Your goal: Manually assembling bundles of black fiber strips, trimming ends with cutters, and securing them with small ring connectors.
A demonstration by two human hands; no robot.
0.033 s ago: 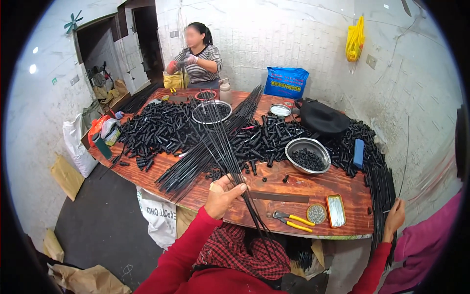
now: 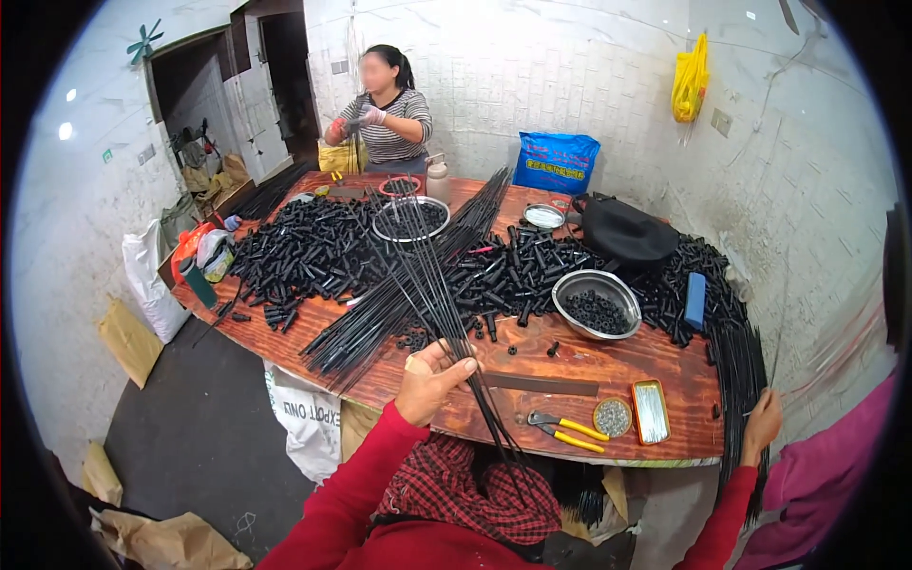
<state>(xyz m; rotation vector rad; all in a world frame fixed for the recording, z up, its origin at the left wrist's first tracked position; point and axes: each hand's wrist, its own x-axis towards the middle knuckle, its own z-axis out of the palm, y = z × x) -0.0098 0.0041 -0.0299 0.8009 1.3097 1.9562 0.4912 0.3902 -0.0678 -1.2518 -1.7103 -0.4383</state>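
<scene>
Barely anything has moved since the earlier frame, tbh: just the right hand (image 2: 762,426) and the thin dark rod (image 2: 781,323) in it have shifted a touch left, and that rod looks blurrier now. Left hand (image 2: 427,382) is the same as before, thumb and fingers clamped round a bunch of thin black rods (image 2: 432,285), which fans out up over the desk (image 2: 686,380) and pokes down past its near edge toward the lap. Right hand is off the desk's right side, fingertips pinched on that single rod, though it's too faint to follow the whole way up.

Just beside the right hand, a thick hank of black rods (image 2: 739,389) droops over the desk edge, and someone's purple sleeve (image 2: 826,465) is on the far side of it. Between the two hands, near the front edge: a dark flat strip (image 2: 546,384), pliers (image 2: 578,433) with yellow handles, a round tin (image 2: 596,418) of small grey bits and a rectangular tin (image 2: 655,441) of silvery pins.

Further out, a metal bowl (image 2: 577,285) holds little black rings, next to a big heap of black tubes (image 2: 304,247). Another sheaf of rods (image 2: 370,328) lies slantwise across the desk, partly behind the held bunch. Across from us, a co-worker (image 2: 394,133) in a striped top stays busy with both hands.
</scene>
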